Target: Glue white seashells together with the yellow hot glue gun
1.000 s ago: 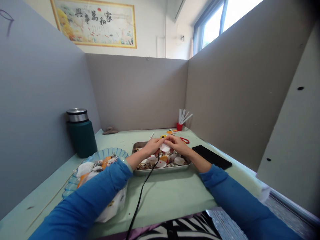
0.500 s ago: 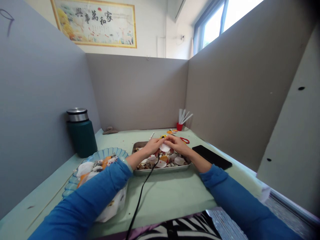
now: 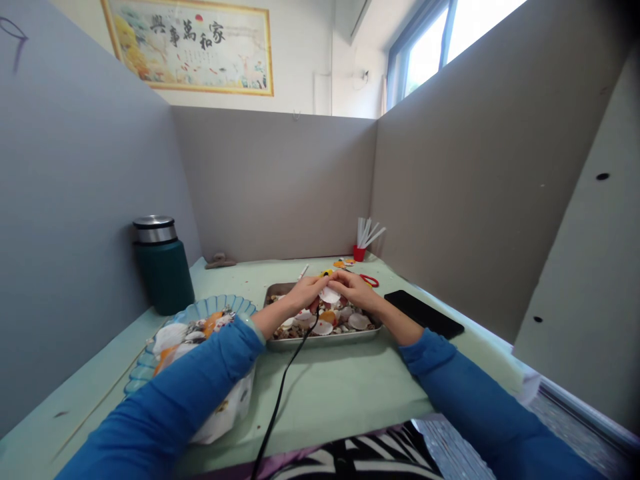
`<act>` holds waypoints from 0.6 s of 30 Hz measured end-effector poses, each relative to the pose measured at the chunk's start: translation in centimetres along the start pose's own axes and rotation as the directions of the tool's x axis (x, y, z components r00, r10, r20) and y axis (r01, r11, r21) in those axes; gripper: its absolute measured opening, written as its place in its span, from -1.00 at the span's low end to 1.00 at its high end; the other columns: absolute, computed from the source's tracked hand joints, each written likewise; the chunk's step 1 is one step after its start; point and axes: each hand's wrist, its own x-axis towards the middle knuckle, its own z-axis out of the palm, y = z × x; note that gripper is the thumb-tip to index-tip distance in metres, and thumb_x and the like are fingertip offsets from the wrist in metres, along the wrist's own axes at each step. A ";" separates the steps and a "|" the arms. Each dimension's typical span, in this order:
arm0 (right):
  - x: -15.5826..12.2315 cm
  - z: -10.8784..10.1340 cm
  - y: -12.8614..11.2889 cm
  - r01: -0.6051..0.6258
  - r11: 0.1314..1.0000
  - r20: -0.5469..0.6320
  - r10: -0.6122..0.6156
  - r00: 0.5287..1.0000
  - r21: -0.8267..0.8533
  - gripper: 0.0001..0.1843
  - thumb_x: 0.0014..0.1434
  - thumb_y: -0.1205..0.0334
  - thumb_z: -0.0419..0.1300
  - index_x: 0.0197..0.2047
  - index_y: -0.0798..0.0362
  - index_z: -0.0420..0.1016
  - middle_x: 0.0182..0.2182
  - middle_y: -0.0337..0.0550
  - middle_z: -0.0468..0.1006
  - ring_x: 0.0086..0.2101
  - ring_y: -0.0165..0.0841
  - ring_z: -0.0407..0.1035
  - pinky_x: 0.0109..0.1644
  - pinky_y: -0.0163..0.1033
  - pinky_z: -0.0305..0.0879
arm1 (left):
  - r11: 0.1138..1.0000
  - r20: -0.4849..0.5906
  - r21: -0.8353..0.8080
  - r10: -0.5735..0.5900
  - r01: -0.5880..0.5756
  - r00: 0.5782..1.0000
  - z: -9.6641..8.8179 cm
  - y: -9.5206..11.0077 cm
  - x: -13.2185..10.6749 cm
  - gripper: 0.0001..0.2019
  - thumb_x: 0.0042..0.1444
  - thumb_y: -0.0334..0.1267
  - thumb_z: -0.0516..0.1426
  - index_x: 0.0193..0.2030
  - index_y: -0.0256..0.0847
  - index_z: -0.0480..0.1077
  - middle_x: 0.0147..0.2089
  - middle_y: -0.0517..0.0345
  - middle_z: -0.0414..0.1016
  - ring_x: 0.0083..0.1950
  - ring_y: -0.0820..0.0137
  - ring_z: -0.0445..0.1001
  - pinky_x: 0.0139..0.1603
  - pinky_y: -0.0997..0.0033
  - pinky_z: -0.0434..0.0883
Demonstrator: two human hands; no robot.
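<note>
Grey partitions (image 3: 280,187) close around our pale green desk (image 3: 330,393). We pinch one white shell (image 3: 330,295) between the fingertips of our left hand (image 3: 305,292) and right hand (image 3: 357,290), just above the metal tray (image 3: 325,342), where many shells (image 3: 359,321) lie loose; more sit heaped on the blue plate (image 3: 215,303).

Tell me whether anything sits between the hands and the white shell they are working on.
Nothing visible does. The fingers of the left hand and the right hand meet on the white shell, held above the metal tray. The black cord runs below it.
</note>
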 end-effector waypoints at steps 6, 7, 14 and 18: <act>0.0 0.0 -0.1 -0.009 1.000 -0.033 0.010 0.999 0.023 -0.62 0.15 -0.10 0.11 -0.26 0.10 0.36 -0.50 -0.27 0.36 -0.59 -0.49 0.22 -0.60 -0.39 0.15 | 0.997 0.010 0.053 0.047 -0.048 0.999 0.0 0.0 0.0 -0.47 0.14 0.19 -0.05 -0.35 -0.32 0.38 -0.66 0.21 0.34 -0.73 0.57 0.17 -0.68 0.56 0.08; 0.0 0.0 -0.1 -0.012 1.000 -0.035 0.013 0.999 0.027 -0.62 0.15 -0.10 0.11 -0.26 0.10 0.36 -0.51 -0.28 0.36 -0.59 -0.49 0.22 -0.60 -0.39 0.15 | 0.998 0.010 0.050 0.045 -0.045 0.999 0.1 0.1 -0.1 -0.47 0.14 0.19 -0.05 -0.35 -0.32 0.37 -0.66 0.21 0.33 -0.73 0.58 0.17 -0.68 0.57 0.07; 0.0 0.0 -0.3 -0.020 0.999 -0.031 0.021 0.999 0.037 -0.60 0.13 -0.12 0.12 -0.28 0.10 0.34 -0.52 -0.29 0.34 -0.59 -0.50 0.21 -0.60 -0.39 0.14 | 0.998 0.030 0.022 0.052 -0.053 0.998 0.0 0.0 0.0 -0.54 0.16 0.13 -0.05 -0.34 -0.30 0.34 -0.62 0.20 0.36 -0.73 0.59 0.17 -0.70 0.58 0.05; 0.0 0.0 -0.2 -0.015 1.000 -0.025 0.016 1.000 0.028 -0.60 0.13 -0.12 0.12 -0.28 0.10 0.33 -0.53 -0.29 0.35 -0.61 -0.50 0.20 -0.60 -0.38 0.13 | 0.998 0.027 0.028 0.046 -0.047 0.999 0.0 -0.2 0.1 -0.52 0.14 0.15 -0.05 -0.39 -0.29 0.31 -0.64 0.21 0.34 -0.74 0.59 0.16 -0.70 0.57 0.04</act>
